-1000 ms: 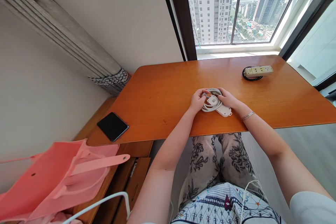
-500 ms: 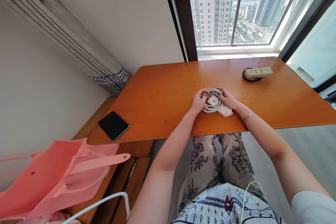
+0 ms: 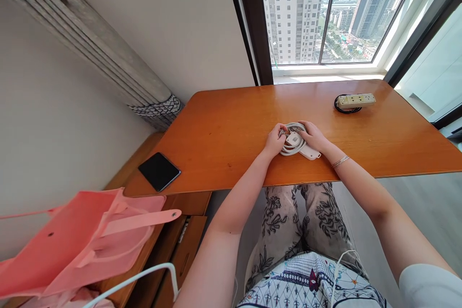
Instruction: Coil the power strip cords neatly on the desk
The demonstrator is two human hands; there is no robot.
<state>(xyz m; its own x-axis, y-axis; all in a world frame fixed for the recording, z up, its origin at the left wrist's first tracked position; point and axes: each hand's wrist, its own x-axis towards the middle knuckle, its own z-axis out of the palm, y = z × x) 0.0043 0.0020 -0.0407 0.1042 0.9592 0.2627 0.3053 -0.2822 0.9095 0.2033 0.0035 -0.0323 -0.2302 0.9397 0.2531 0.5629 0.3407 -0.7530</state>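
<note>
A white power strip [image 3: 309, 153] with its white cord [image 3: 290, 148] coiled on top lies near the front edge of the wooden desk [image 3: 224, 125]. My left hand [image 3: 275, 139] curls its fingers round the left side of the coil. On the right side, my right hand [image 3: 314, 135] is closed over the coil and the strip. A white plug [image 3: 295, 139] shows between the two hands.
A second cream power strip [image 3: 355, 100] sits on a coiled black cable at the desk's far right. A black phone [image 3: 159, 171] lies on the lower side cabinet at left. A pink bag [image 3: 83, 238] hangs at the lower left. A window is behind the desk.
Both hands stay on the coiled cord with only slight finger movement. The view has shifted a little.
</note>
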